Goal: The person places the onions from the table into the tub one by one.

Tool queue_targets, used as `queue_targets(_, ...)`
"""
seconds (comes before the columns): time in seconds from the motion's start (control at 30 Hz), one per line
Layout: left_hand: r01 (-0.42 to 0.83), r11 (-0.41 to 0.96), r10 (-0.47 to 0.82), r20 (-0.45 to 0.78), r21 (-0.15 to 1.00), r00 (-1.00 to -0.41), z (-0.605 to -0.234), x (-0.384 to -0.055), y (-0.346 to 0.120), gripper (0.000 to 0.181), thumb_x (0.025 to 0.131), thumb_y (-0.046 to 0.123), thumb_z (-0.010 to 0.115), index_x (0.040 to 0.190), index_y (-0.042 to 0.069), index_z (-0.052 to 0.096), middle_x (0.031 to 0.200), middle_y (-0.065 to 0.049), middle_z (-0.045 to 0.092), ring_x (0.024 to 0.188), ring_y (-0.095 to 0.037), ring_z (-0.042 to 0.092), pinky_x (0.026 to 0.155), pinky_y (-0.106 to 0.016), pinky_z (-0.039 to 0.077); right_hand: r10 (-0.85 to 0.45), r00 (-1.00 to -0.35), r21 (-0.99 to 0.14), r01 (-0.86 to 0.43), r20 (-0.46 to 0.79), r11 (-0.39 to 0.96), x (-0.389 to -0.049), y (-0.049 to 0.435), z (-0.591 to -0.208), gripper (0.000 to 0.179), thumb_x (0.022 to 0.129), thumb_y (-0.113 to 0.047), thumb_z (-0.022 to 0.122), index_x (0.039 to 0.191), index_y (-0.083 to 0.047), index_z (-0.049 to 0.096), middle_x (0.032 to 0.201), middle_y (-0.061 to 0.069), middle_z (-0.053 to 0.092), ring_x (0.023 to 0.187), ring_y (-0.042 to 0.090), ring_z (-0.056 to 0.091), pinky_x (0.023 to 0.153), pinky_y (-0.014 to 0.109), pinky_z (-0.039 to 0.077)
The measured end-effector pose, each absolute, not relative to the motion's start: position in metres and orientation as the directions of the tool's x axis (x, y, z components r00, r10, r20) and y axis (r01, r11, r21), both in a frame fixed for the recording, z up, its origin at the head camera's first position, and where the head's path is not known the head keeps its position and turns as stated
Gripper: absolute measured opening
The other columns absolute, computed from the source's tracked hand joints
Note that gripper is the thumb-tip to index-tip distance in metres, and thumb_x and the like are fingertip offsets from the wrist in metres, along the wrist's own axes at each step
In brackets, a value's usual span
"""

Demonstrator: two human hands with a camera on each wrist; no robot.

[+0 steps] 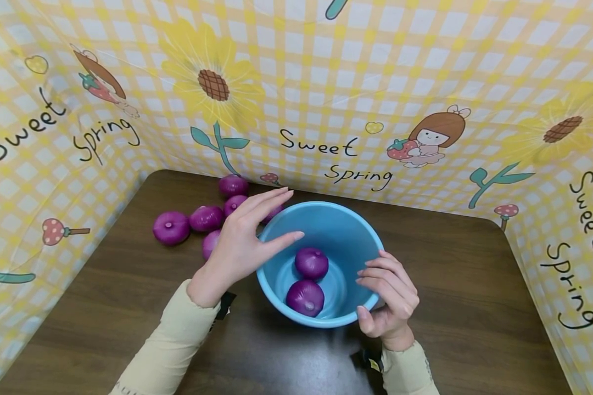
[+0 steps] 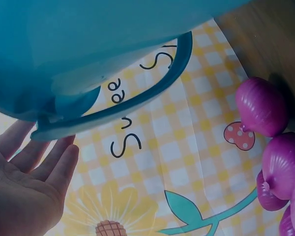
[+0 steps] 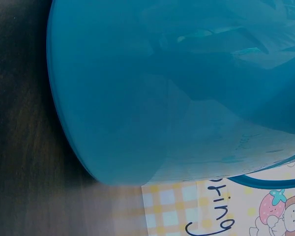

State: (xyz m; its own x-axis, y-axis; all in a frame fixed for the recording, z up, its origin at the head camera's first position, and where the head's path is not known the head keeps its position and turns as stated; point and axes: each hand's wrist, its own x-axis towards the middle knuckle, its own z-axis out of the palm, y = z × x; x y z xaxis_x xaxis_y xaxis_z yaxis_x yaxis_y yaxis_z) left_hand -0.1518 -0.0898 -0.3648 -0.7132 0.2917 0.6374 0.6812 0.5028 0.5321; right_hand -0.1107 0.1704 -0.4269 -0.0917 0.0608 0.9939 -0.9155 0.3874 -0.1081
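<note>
On my feed, the left hand (image 1: 242,236) has its fingers nearly straight and its thumb spread well apart from them, gripping nothing that I can see; whether it touches the rim beneath it, I cannot tell. The right hand (image 1: 390,293) is clamped on the far side, its fingers hooked inward over the edge and its thumb by the outside.

Between the two sits the blue bucket (image 1: 348,233), just to the right of my left hand and just to the left of my right, its round mouth giving me no long axis to line up with. My left wrist view shows its curved handle (image 2: 137,100) close by those fingertips.

Inside, one purple onion (image 1: 311,263) lies touching a second onion (image 1: 305,298), both left of the middle.

Outside, the loose onions (image 1: 171,227) gather beyond and to the left of my left hand, which is clearly the nearer one; from the right hand they lie across the bucket. They are roundish, and some are partly hidden behind my fingers.

Farther out come the dark wooden table (image 1: 464,307) and the checked cloth (image 1: 346,93) standing behind it.
</note>
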Motion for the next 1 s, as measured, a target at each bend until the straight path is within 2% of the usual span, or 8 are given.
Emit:
queue_targets(0.27,0.667,0.53,0.255,0.652,0.524,-0.714,-0.364,-0.151,-0.1,0.07,0.078,0.033,0.091,0.14,0.013,0.064,0.144,-0.001,0.058,0.133,-0.021,0.051,0.105,-0.049,0.047,0.071,-0.081,-0.102,-0.917,0.994,0.385,-0.112,0.169,-0.426,0.056,0.09,-0.044,0.061,0.058,0.002,0.064,0.062,0.016,0.064,0.058,0.037,0.06,0.091,0.045,0.056)
queue_targets(0.57,0.613,0.575,0.204,0.63,0.543,-0.749,-0.367,-0.148,-0.113,0.07,0.079,0.033,0.09,0.141,0.015,0.063,0.144,0.0,0.058,0.134,-0.021,0.051,0.106,-0.051,0.045,0.068,-0.077,-0.098,-0.917,0.995,0.388,-0.112,0.169,-0.425,0.056,0.09,-0.044,0.061,0.058,0.002,0.065,0.062,0.016,0.065,0.058,0.037,0.06,0.092,0.045,0.056)
queue_targets(0.83,0.617,0.568,0.159,0.663,0.545,-0.732,-0.374,-0.149,-0.125,0.067,0.077,0.023,0.092,0.138,0.013,0.066,0.14,-0.003,0.061,0.131,-0.024,0.053,0.106,-0.049,0.045,0.06,-0.084,-0.101,-0.915,0.995,0.39,-0.111,0.17,-0.426,0.056,0.09,-0.044,0.06,0.059,0.002,0.065,0.062,0.016,0.065,0.059,0.037,0.061,0.092,0.045,0.056)
queue_targets(1.0,0.59,0.592,0.142,0.649,0.55,-0.748,-0.376,-0.149,-0.132,0.067,0.077,0.024,0.092,0.138,0.013,0.066,0.141,-0.002,0.061,0.132,-0.023,0.053,0.105,-0.053,0.045,0.06,-0.087,-0.104,-0.914,0.994,0.392,-0.111,0.17,-0.427,0.057,0.09,-0.045,0.06,0.059,0.002,0.065,0.063,0.016,0.065,0.059,0.037,0.061,0.092,0.045,0.056)
